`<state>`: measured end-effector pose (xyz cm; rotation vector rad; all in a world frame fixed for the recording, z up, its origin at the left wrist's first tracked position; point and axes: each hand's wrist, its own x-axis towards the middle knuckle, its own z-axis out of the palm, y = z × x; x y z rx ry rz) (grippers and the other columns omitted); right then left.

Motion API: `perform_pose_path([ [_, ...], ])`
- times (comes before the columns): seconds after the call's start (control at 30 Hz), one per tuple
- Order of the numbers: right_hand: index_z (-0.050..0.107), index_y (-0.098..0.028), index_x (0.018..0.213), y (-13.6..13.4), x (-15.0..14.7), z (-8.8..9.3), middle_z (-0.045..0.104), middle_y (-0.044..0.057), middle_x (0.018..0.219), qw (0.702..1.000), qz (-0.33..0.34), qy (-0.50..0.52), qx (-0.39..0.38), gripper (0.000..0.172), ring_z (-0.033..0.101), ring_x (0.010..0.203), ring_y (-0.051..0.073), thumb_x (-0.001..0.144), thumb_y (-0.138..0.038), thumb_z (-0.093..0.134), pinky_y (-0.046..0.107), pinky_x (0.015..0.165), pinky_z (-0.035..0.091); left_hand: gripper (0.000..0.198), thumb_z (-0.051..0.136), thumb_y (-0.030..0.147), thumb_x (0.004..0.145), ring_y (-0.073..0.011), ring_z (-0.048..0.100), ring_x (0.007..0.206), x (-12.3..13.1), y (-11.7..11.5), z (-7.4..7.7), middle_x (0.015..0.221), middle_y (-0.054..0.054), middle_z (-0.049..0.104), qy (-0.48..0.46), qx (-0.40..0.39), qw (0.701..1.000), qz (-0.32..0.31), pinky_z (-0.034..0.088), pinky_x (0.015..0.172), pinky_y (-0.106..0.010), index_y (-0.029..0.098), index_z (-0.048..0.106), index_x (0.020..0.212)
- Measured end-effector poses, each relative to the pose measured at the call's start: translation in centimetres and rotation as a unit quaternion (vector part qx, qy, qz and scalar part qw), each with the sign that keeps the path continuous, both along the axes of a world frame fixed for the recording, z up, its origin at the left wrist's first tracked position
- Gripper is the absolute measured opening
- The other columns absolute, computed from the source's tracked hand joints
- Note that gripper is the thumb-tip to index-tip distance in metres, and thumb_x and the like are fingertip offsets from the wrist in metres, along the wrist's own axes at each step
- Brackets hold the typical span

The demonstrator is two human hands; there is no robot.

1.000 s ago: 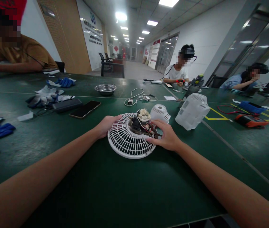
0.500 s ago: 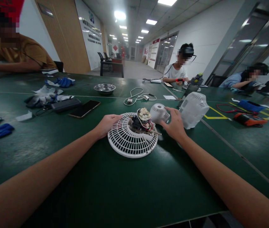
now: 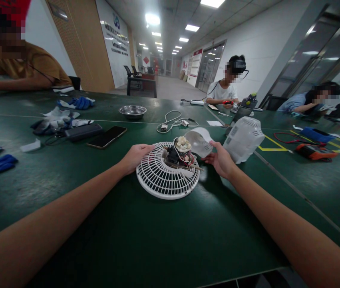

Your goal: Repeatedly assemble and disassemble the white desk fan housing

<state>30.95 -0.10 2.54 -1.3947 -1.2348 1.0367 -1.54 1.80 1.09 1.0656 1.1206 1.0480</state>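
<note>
A round white fan grille (image 3: 158,186) lies on the green table. On it sits a bare fan motor (image 3: 177,157) with wires and a cream-coloured lump on top. My left hand (image 3: 136,159) is closed on the grille's left rim. Behind the motor, my right hand (image 3: 221,159) pinches the edge of a white plastic motor cover (image 3: 202,142), its hollow inside partly turned towards me. The motor hides part of the cover's left side. Just right of that hand stands a larger whitish plastic housing (image 3: 244,140).
A phone (image 3: 107,137), dark case (image 3: 83,133) and gloves (image 3: 80,103) lie left. Further back are a steel bowl (image 3: 132,112) and white cable (image 3: 170,120). An orange multimeter (image 3: 314,154) and a bottle (image 3: 249,102) stand right. Other people sit around the table.
My right hand has turned the motor cover over, so its vented outer face has given way to its hollow inside. My left hand and the grille stay where they were.
</note>
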Motion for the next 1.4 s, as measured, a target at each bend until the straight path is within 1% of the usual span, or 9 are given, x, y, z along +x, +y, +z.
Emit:
perform_pose_path([
  [0.17, 0.056, -0.022, 0.119, -2.0, -2.6, 0.9, 0.075, 0.013, 0.102, 0.989, 0.101, 0.109, 0.022, 0.056, 0.072, 0.09, 0.029, 0.09, -0.067, 0.041, 0.046, 0.083, 0.058, 0.01, 0.068, 0.022, 0.092, -0.0142, 0.069, 0.064, 0.0, -0.1, 0.2, 0.081, -0.007, 0.075, 0.001, 0.001, 1.0, -0.003, 0.055, 0.061, -0.027, 0.015, 0.075, 0.091],
  [0.33, 0.035, -0.03, 0.143, -3.3, -4.3, 0.5, 0.069, 0.008, 0.122, 0.982, 0.101, -0.016, 0.161, 0.071, 0.068, 0.105, 0.029, 0.084, -0.057, 0.065, 0.049, 0.09, 0.058, 0.01, 0.069, 0.024, 0.091, -0.0145, 0.069, 0.067, 0.0, -0.1, 0.0, 0.082, -0.007, 0.075, -0.004, 0.01, 1.0, -0.01, 0.056, 0.064, -0.027, 0.015, 0.074, 0.091],
  [0.47, 0.034, -0.032, 0.146, -4.6, -4.7, 1.1, 0.067, 0.009, 0.121, 0.951, 0.125, -0.146, 0.24, 0.084, 0.065, 0.109, 0.03, 0.077, -0.049, 0.078, 0.055, 0.094, 0.056, 0.012, 0.068, 0.026, 0.091, -0.0144, 0.069, 0.069, -0.1, -0.1, 0.0, 0.085, -0.007, 0.075, -0.009, 0.007, 1.0, -0.02, 0.056, 0.067, -0.028, 0.015, 0.073, 0.092],
  [0.7, 0.032, -0.03, 0.149, -5.1, -4.0, 2.2, 0.061, 0.011, 0.13, 0.904, 0.167, -0.263, 0.293, 0.086, 0.062, 0.115, 0.033, 0.076, -0.035, 0.078, 0.056, 0.094, 0.056, 0.014, 0.067, 0.028, 0.091, -0.0161, 0.071, 0.074, -0.2, -0.2, 0.1, 0.091, -0.008, 0.076, 0.005, 0.006, 1.0, -0.028, 0.056, 0.071, -0.03, 0.015, 0.073, 0.094],
  [0.83, 0.031, -0.028, 0.151, -4.8, -3.8, 2.1, 0.049, 0.014, 0.148, 0.887, 0.175, -0.29, 0.313, 0.091, 0.055, 0.127, 0.038, 0.073, -0.031, 0.078, 0.057, 0.096, 0.056, 0.029, 0.067, 0.035, 0.09, -0.0226, 0.072, 0.097, -0.4, -0.1, 0.0, 0.113, -0.013, 0.074, 0.059, 0.058, 0.996, -0.032, 0.057, 0.088, -0.039, 0.016, 0.071, 0.112],
  [0.97, 0.025, -0.031, 0.155, -4.8, -3.7, 2.0, 0.044, 0.014, 0.155, 0.889, 0.195, -0.285, 0.299, 0.093, 0.053, 0.131, 0.039, 0.078, -0.035, 0.076, 0.06, 0.099, 0.055, 0.051, 0.065, 0.04, 0.089, -0.0319, 0.052, 0.136, -0.8, -0.6, 0.6, 0.149, -0.013, 0.055, 0.238, 0.268, 0.933, -0.026, 0.044, 0.109, -0.052, 0.021, 0.06, 0.136],
  [1.07, 0.022, -0.033, 0.157, -4.6, -3.7, 1.9, 0.044, 0.013, 0.156, 0.891, 0.202, -0.289, 0.285, 0.095, 0.055, 0.129, 0.039, 0.081, -0.043, 0.077, 0.063, 0.1, 0.054, 0.054, 0.059, 0.044, 0.093, -0.0323, 0.054, 0.132, -0.7, -1.4, 1.6, 0.144, -0.011, 0.06, 0.307, 0.386, 0.863, -0.107, 0.041, 0.109, -0.055, 0.024, 0.055, 0.142],
  [1.23, 0.031, -0.031, 0.154, -4.4, -3.4, 2.1, 0.052, 0.013, 0.149, 0.891, 0.213, -0.274, 0.294, 0.093, 0.059, 0.125, 0.036, 0.078, -0.049, 0.081, 0.059, 0.098, 0.056, 0.062, 0.068, 0.059, 0.083, -0.0315, 0.061, 0.107, 0.2, -2.3, 2.9, 0.121, -0.015, 0.067, 0.369, 0.473, 0.781, -0.171, 0.049, 0.092, -0.05, 0.017, 0.061, 0.128],
  [1.4, 0.035, -0.027, 0.151, -4.6, -3.3, 2.5, 0.057, 0.014, 0.144, 0.863, 0.231, -0.309, 0.325, 0.091, 0.06, 0.124, 0.036, 0.076, -0.05, 0.081, 0.061, 0.103, 0.051, 0.067, 0.075, 0.062, 0.075, -0.034, 0.056, 0.112, 0.8, -2.3, 3.4, 0.124, -0.016, 0.062, 0.395, 0.485, 0.758, -0.187, 0.048, 0.094, -0.053, 0.017, 0.064, 0.123],
])
